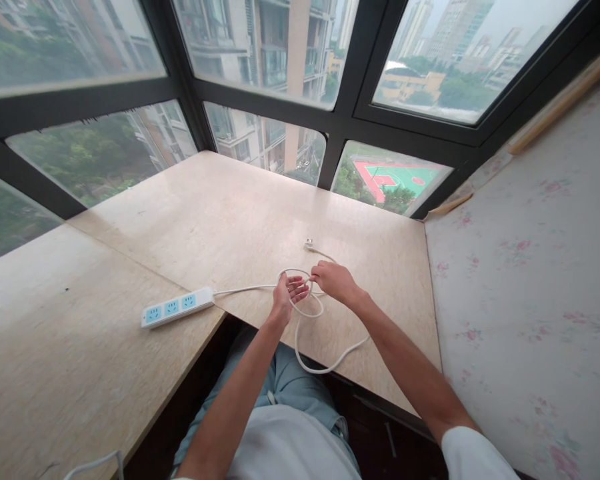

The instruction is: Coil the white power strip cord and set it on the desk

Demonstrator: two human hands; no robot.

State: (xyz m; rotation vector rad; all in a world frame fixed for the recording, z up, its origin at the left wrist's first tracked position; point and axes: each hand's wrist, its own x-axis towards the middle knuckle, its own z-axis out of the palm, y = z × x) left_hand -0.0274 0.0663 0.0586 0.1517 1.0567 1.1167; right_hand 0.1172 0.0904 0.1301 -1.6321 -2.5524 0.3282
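Note:
A white power strip with three blue socket faces lies on the stone-look surface, left of my hands. Its white power cord runs right into my left hand, which cradles a loop between the thumb and partly extended fingers. My right hand pinches the same cord just beside it, fingers closed. Loose coils hang around both hands, and one long loop droops over the front edge. The plug rests on the surface beyond my right hand, prongs up.
The pale stone-look surface has an inner corner at my lap. Dark-framed windows border it at the back and left. A flowered wall stands at the right. Another white cable lies at the lower left edge.

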